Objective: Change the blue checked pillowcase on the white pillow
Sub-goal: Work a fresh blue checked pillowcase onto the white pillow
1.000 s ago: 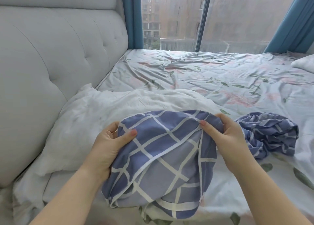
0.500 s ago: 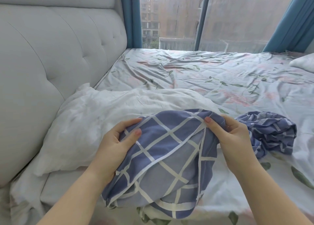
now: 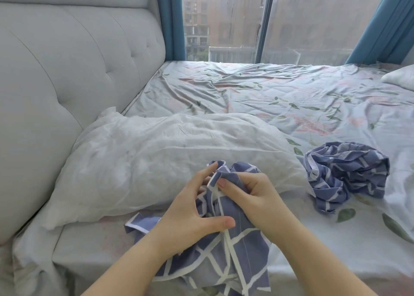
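Observation:
The bare white pillow lies across the bed beside the headboard. In front of it a blue checked pillowcase is bunched up and hangs down toward me. My right hand grips a gathered fold of its edge with curled fingers. My left hand is just left of it, fingers spread and fairly straight, its fingertips in the cloth and the thumb lying on the fabric. A second blue checked pillowcase lies crumpled on the sheet to the right of the pillow.
The grey padded headboard runs along the left. A wrinkled floral sheet covers the bed up to the window. Another white pillow corner shows at the far right edge. Blue curtains frame the glass.
Both hands held the pillowcase spread wide apart; now they have come together and lower, bunching the cloth. The left hand has loosened its grip and its fingers have spread.

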